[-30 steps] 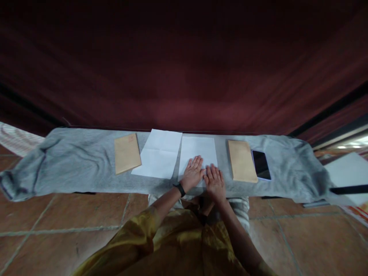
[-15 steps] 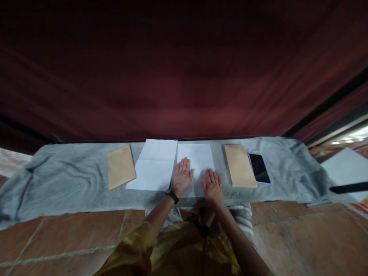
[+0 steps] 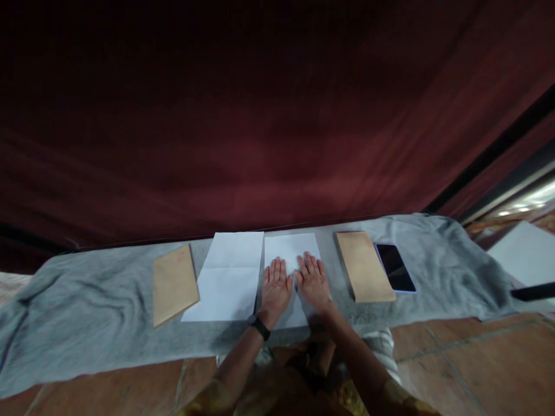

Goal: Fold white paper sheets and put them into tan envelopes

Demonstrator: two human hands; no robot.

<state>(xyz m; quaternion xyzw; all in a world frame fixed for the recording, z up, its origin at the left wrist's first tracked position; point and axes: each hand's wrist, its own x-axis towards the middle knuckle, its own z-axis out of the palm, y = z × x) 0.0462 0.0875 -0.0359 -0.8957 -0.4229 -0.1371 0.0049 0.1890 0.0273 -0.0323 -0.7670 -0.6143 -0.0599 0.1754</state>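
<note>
Fingers [image 3: 277,269] of the left hand [image 3: 275,293]: fully extended, side by side, pointing toward the far edge of the long, narrow, cloth-covered surface [image 3: 332,283]. Palm down, thumb angled out to the right, grasping nothing. Fitted at the wrist with a black wristband [image 3: 261,328]. Fingers of the right hand [image 3: 315,287]: likewise straight, slightly spread, palm down, thumb angled out to the left, grasping nothing. Thumb tips close together, contact between them not discernible.

Directly beneath both hands: a white rectangular paper sheet [image 3: 289,245], lying flat near mid-length of the surface, partly hidden by fingers and wrists.

Just left: a white paper sheet with a crosswise crease [image 3: 228,280], flat, nearly meeting the first sheet near the far edge, with a narrow gap widening toward the near edge. Farther toward the left end: a thin brown paper rectangle [image 3: 174,286], set askew, one near corner lapping over the creased sheet.

Right of the hands, apart from the first sheet: a thick brown rectangular paper packet [image 3: 366,268], lying flat. Just beside, toward the right end: a black-screened smartphone with a pale purple rim [image 3: 395,268], face up.

Over the surface: a grey fabric cover [image 3: 104,306], wrinkled toward both ends. Beyond the far edge: a dark red cloth hanging [image 3: 269,162]. Below the near edge: terracotta floor tiles [image 3: 121,390].
</note>
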